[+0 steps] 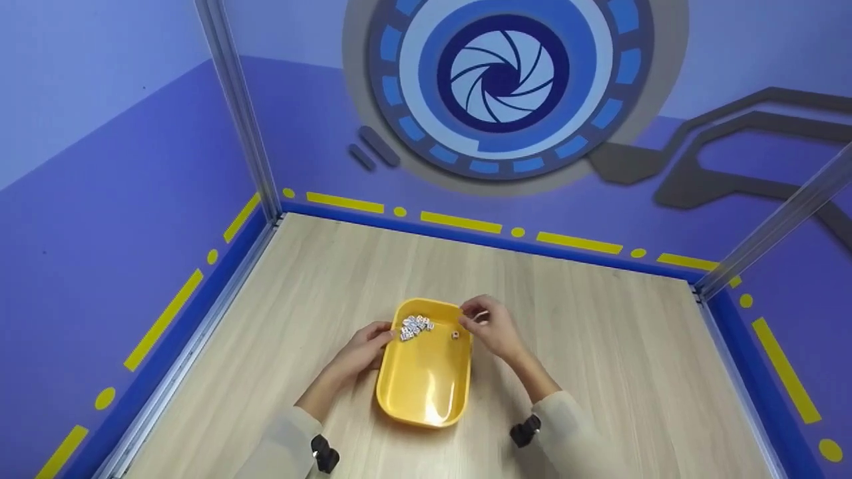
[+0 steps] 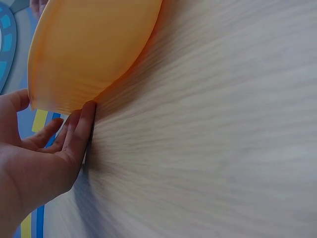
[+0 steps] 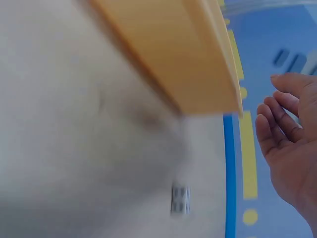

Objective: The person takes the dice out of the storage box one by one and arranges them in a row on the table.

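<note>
A yellow tray [image 1: 426, 376] with rounded corners stands on the wooden table. Several small white dice [image 1: 414, 326] lie heaped in its far left part, and a single die [image 1: 455, 335] sits by the right wall. My left hand [image 1: 365, 347] holds the tray's left side, its thumb at the rim; in the left wrist view the fingers [image 2: 88, 116] reach down along the outer wall. Over the far right corner is my right hand [image 1: 491, 326]. Its fingers [image 3: 265, 134] are loosely bent with nothing visible between them in the right wrist view.
Blue panel walls [image 1: 299, 126] with yellow dashes and metal corner posts [image 1: 239, 106] enclose the wooden table [image 1: 572, 319]. A small grey patterned square [image 3: 180, 199] shows in the right wrist view. Black wrist devices [image 1: 525, 431] sit at both sleeves.
</note>
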### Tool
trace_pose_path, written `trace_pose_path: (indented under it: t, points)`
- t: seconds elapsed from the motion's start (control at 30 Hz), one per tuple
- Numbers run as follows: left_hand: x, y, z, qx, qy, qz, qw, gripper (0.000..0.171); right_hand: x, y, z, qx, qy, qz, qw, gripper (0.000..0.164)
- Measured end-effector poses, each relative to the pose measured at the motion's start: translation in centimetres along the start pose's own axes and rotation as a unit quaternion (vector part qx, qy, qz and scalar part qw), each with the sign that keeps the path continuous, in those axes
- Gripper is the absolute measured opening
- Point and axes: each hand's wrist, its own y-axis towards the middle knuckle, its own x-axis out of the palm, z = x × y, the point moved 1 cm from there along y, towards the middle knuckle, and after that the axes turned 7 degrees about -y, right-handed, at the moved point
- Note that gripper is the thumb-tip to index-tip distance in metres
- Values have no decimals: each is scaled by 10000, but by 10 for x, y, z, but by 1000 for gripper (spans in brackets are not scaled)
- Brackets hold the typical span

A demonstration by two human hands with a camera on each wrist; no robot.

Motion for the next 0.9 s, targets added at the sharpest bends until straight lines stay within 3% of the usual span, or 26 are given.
trace_pose_path:
  t: [0.3, 0.5, 0.7, 0.9]
  points:
    - [-1, 2, -4, -34, -395, -132, 9991, 49, 58, 15, -27, 145, 521, 179, 9984, 22]
    - [-1, 2, -3, -72, -336, -108, 9994, 52, 86, 17, -36, 461, 447, 123, 9979, 19]
    - [0, 2, -4, -27, -316, -138, 9994, 52, 104, 12, -31, 720, 121, 233, 9971, 15]
    - [-1, 2, -2, 1, -269, -120, 9996, 48, 109, 11, -28, 857, -282, -33, 9959, 15]
